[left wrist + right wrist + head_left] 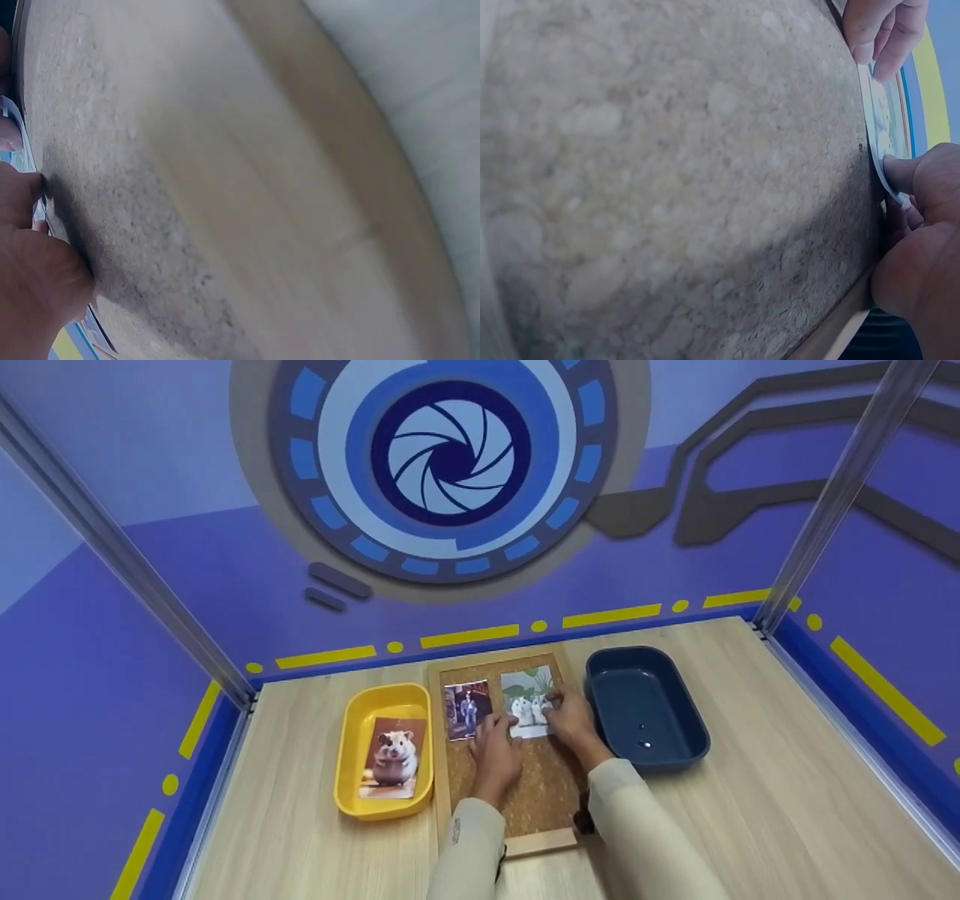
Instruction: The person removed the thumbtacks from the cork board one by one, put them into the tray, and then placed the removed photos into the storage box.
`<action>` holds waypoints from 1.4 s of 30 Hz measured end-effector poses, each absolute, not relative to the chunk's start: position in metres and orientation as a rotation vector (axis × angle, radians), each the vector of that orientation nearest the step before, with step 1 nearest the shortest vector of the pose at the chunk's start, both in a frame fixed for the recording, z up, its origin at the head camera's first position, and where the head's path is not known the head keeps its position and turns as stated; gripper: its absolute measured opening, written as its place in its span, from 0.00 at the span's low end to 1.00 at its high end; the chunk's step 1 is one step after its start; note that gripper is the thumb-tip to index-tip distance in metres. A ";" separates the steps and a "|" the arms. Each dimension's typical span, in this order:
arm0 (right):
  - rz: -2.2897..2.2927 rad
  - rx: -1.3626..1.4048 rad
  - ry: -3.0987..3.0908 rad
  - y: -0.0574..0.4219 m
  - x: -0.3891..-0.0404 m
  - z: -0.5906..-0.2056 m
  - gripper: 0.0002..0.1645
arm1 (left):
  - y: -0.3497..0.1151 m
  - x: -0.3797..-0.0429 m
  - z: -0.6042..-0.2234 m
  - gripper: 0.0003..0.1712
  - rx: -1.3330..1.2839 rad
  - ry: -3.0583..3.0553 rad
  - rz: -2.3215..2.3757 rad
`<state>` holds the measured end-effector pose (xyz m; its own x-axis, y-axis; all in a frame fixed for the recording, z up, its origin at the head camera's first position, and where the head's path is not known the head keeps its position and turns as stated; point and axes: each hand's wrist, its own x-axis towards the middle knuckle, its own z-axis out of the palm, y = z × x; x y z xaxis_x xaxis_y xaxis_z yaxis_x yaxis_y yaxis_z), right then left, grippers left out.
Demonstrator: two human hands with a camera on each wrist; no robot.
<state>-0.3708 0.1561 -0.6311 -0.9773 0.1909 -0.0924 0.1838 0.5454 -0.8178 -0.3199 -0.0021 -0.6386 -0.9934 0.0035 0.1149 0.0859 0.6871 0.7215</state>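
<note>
A printed photo of white hamsters among green leaves [529, 706] lies against the upper right of a wood-framed cork board [544, 780]. My right hand [576, 724] pinches its right edge; the right wrist view shows the thumb on the face of the bent photo [882, 127]. At the lower left corner, my left hand [496, 756] pinches the photo between thumb and fingers. Left of it, a photo of a standing person [466, 709] is on the board. In the left wrist view my left hand [34, 277] hides most of the photo.
Left of the board stands a yellow tray [349, 780] holding a hamster photo [395, 757]. To the right is a dark blue tray [630, 682] with a few small shiny items [645, 744]. Behind the wooden table [757, 750] rises a printed wall panel [187, 562].
</note>
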 end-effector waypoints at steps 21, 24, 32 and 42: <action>1.401 -0.270 -2.761 0.156 -0.372 -0.633 0.15 | -0.029 -0.323 -0.623 0.24 -0.140 -2.783 -1.498; 1.416 -0.288 -2.768 0.156 -0.371 -0.633 0.15 | -0.042 -0.321 -0.611 0.21 -0.094 -2.684 -1.578; 1.416 -0.243 -2.747 0.154 -0.370 -0.632 0.15 | -0.099 -0.304 -0.578 0.13 -0.109 -2.316 -1.558; 1.392 -0.243 -2.768 0.156 -0.371 -0.636 0.15 | -0.194 -0.258 -0.578 0.13 0.192 -2.231 -1.456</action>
<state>-0.3709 0.1560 -0.6361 -0.9872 0.1546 -0.0395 0.1239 0.5867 -0.8003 -0.2575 -0.1935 -0.5780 -0.8817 -0.3607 0.3041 0.1331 0.4281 0.8939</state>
